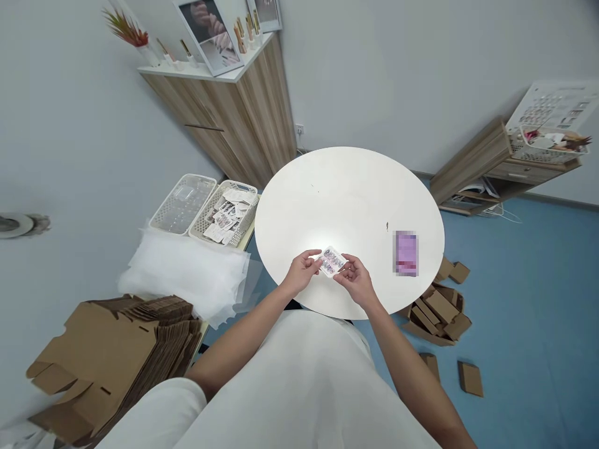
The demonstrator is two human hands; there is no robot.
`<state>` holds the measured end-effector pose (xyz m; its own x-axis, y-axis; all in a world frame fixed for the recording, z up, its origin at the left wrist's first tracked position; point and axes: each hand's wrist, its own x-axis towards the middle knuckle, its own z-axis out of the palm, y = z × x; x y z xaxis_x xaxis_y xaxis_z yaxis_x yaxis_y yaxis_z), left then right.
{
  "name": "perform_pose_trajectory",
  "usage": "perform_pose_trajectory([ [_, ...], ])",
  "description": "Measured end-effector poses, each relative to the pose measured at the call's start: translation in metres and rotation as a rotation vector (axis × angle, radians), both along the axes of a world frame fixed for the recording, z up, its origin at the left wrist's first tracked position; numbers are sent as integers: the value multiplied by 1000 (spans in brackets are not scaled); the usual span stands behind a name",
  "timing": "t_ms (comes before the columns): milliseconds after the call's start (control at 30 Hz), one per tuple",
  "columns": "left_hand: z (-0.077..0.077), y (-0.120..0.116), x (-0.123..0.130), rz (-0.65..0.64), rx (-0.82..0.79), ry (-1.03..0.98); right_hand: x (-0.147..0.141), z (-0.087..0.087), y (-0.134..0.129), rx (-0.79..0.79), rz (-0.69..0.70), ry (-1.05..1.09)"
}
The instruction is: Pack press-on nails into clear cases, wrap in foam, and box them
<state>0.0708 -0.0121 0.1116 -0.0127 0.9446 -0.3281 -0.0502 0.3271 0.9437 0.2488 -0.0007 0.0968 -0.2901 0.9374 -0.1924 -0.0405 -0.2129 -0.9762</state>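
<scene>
Noted a small white card (332,260) toward 7 o'clock of the round white table (346,187), patterned in pink and dark rows. Clamped at its 9 o'clock edge by the left hand (302,274), between thumb and fingers. Pinched at its 3 o'clock side by the right hand (358,282), with digits closed on the edge. Cannot tell whether contact exists between card and tabletop.

Observed a blurred purple item (406,254) at 4 o'clock, on the table.

Beyond the table rim, logged:
- at 9 o'clock, a basket of cards (224,215), beside a basket of clear pieces (184,204)
- at 8 o'clock, translucent white sheets (187,271), with stacked flat cardboard (112,355) farther out
- at 10 o'clock, a wood-grain cabinet (234,118)
- at 2 o'clock, a shelf unit (482,162)
- at 4 o'clock, on blue floor (524,299), a carton holding small brown boxes (437,312).
</scene>
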Motion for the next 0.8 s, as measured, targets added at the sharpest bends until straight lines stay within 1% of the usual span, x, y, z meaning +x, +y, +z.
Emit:
perform_pose_trajectory([
  [167, -10, -3, 6, 25, 24, 57, 3, -2, -3, -99, -90, -14],
  [267, -11, -5, 5, 1, 31, 36, 5, -6, 0, -135, -134, -40],
  [333, -9, -4, 2, -44, 30, 20, 6, -9, 3, -140, -157, -43],
  [433, -5, -1, -6, -88, 17, 27, 9, -9, 7, -118, -174, -88],
  [533, -1, 6, -13, -120, -5, 31, 11, -2, 12, -59, -137, -173],
  [600, 0, 11, -16, -178, -18, 19, 11, 5, 16, -11, -106, -216],
  [700, -2, 17, -17, -245, -11, 7, 9, 11, 20, 33, -107, -245],
  [800, -6, 20, -15, -257, -10, 6, 4, 12, 22, 36, -142, -247],
])
